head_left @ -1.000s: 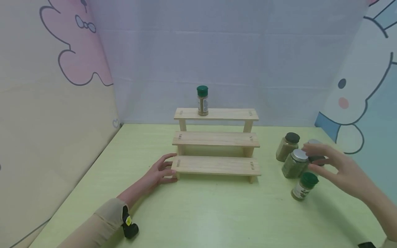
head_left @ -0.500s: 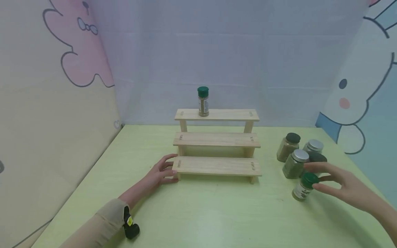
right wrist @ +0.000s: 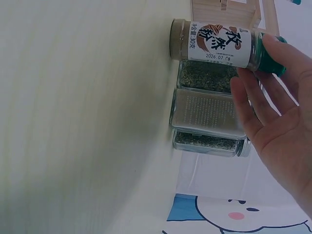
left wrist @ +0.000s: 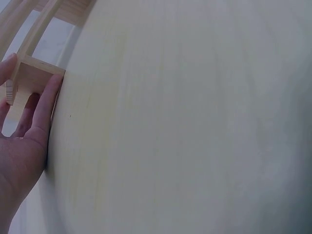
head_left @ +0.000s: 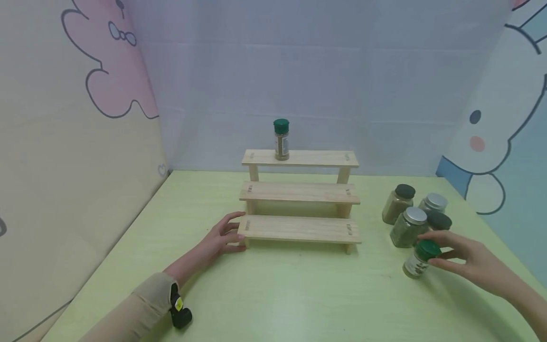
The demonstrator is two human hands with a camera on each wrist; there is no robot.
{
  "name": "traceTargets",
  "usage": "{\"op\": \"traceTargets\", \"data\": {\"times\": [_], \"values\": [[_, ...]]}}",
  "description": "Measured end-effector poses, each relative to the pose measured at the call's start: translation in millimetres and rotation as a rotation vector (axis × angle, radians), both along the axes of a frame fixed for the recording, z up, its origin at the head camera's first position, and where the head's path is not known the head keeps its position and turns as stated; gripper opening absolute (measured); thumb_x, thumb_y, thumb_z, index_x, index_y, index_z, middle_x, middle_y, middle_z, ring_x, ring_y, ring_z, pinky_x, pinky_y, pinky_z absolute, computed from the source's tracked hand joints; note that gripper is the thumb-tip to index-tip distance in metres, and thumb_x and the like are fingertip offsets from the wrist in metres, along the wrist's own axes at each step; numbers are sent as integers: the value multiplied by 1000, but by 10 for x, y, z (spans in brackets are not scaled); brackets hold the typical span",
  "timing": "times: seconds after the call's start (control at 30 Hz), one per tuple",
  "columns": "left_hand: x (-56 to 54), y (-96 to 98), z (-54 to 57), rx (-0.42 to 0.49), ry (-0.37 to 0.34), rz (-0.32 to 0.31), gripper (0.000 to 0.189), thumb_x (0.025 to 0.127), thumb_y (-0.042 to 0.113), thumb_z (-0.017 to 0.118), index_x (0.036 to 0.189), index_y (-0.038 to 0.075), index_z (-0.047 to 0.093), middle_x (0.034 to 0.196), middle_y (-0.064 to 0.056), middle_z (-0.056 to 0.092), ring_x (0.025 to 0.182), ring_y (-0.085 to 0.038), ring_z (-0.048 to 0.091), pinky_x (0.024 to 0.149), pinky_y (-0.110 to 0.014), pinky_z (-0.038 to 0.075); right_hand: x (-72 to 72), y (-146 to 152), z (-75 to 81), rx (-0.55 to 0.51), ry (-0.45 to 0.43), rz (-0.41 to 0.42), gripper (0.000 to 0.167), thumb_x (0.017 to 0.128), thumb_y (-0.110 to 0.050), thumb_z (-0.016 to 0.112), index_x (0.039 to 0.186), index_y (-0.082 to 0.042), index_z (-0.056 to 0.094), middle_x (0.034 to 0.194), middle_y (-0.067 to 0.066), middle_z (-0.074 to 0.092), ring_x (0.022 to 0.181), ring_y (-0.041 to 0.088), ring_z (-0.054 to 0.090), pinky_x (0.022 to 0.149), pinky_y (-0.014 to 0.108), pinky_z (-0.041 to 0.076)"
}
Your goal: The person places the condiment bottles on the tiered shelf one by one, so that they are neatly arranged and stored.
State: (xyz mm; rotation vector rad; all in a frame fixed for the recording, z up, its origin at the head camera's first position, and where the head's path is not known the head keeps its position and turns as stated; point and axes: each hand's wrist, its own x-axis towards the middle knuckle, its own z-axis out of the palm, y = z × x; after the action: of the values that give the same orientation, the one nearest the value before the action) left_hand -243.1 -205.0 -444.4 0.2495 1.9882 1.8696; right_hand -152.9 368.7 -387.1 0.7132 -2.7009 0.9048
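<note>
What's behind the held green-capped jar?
In the head view: a near silver-lidded jar, a far silver-lidded jar, a left black-lidded jar and a right black-lidded jar. The right hand hides most of the last one's body.

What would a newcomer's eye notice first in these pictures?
Probably the three-tier wooden rack at the centre of the head view, with a green-capped bottle left of centre on its top shelf. Then, at the right, the right hand holds a second bottle by its green cap, close to four jars.
</note>
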Motion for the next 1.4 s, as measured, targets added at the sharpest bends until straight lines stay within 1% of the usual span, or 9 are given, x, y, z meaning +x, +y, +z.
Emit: {"op": "traceTargets", "data": {"times": [0.2, 0.3, 0.47, 0.6, 0.73, 0.97, 1.13, 1.23, 1.4], "values": [[-1, 5, 11, 2, -5, -1, 68, 96, 17, 64, 152, 28, 28, 152, -20, 35, 124, -31, 57, 98, -45, 56, -1, -23, 88, 27, -5, -19, 48, 80, -5, 79, 125, -12, 64, 112, -33, 60, 97, -18, 56, 68, 13, 54], [-5, 6, 14, 8, -4, -3, 67, 96, 16, 63, 152, 28, 28, 152, -19, 35, 123, -30, 57, 98, -45, 56, -35, -43, 218, 57, 15, -6, 49, 79, -6, 80, 125, -14, 64, 108, -29, 63, 96, -16, 57, 67, 12, 53], [-12, 8, 6, 14, 5, -11, 67, 97, 15, 62, 152, 28, 27, 152, -20, 34, 123, -30, 57, 98, -45, 56, -139, -95, 489, 115, 32, -22, 51, 79, -9, 81, 126, -17, 64, 101, -27, 64, 87, -11, 62, 66, 14, 54], [-14, 6, -5, 16, 7, -17, 68, 97, 15, 62, 153, 27, 26, 153, -21, 33, 123, -30, 57, 99, -46, 56, -244, -143, 696, 135, 77, -2, 52, 79, -8, 81, 127, -16, 63, 109, -33, 58, 91, -16, 59, 67, 13, 54], [-14, 12, -10, 23, 1, -9, 67, 97, 14, 61, 153, 27, 27, 152, -21, 33, 122, -30, 58, 98, -47, 56, -355, -212, 895, 135, 135, -13, 53, 78, -6, 82, 126, -17, 64, 114, -38, 55, 95, -23, 54, 69, 7, 51], [-3, 15, -22, 16, -8, -4, 68, 96, 15, 63, 153, 27, 27, 152, -21, 34, 123, -31, 57, 97, -46, 56, -568, -352, 1253, 95, 98, -80, 52, 81, -9, 80, 128, -21, 64, 111, -36, 57, 95, -23, 53, 72, 1, 46], [-6, 4, -17, 18, 1, -4, 68, 96, 15, 63, 153, 27, 27, 152, -21, 34, 121, -29, 58, 98, -46, 56, -753, -447, 1506, 61, 114, -46, 52, 82, -7, 79, 130, -16, 63, 105, -30, 62, 93, -18, 57, 74, 0, 47], [-11, 0, -14, 21, 5, -3, 67, 97, 15, 62, 153, 27, 27, 151, -21, 34, 120, -28, 58, 97, -47, 56, -861, -503, 1640, 63, 113, -48, 50, 85, -12, 78, 132, -16, 61, 106, -31, 60, 96, -18, 55, 74, -2, 45], [-7, 5, -13, 19, 6, -3, 66, 97, 15, 61, 153, 27, 27, 151, -21, 34, 119, -27, 59, 97, -47, 57, -1012, -607, 1827, 21, 60, -52, 49, 89, -20, 74, 136, -18, 58, 109, -25, 61, 100, -15, 54, 79, -4, 41]]}}
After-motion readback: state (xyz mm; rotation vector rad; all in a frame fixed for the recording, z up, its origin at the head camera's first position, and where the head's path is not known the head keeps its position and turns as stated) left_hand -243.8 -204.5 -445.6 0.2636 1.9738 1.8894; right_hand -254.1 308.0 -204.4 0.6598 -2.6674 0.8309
